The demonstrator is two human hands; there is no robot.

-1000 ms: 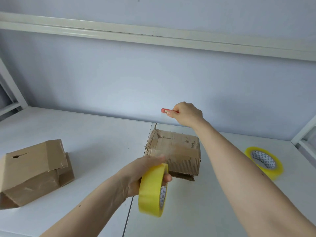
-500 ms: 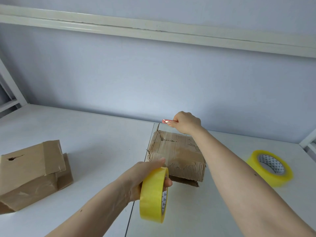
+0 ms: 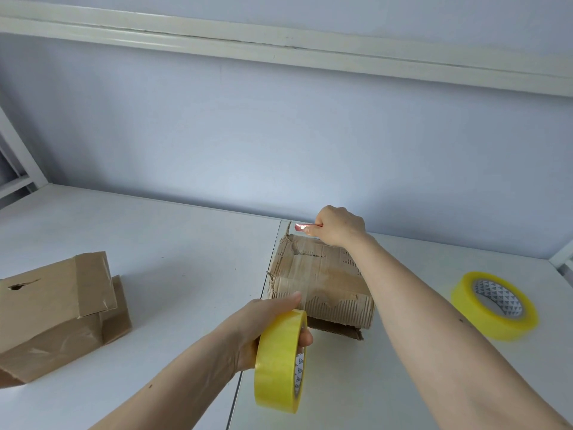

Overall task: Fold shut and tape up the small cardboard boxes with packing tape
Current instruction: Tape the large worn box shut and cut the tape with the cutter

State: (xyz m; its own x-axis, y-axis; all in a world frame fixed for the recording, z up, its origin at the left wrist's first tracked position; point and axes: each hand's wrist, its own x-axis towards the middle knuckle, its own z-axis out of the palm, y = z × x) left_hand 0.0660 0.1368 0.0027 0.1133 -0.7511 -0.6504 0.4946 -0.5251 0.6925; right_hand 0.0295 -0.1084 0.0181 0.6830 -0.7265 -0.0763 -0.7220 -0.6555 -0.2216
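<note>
The left hand (image 3: 263, 330) is gripping a yellow tape roll (image 3: 280, 361) on edge just in front of the worn box (image 3: 319, 283), while the right hand (image 3: 336, 226) is pinching the red tape end (image 3: 302, 226) at the box's far top edge. Bare table (image 3: 173, 243) is lying open left of the box; the clear strip over the box is hardly showing. Since the earlier frames, the right hand has been dropping toward the box.

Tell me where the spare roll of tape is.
In the head view the spare roll of tape lies flat on the white table at the right, beyond the right forearm, apart from the worn cardboard box.
</note>
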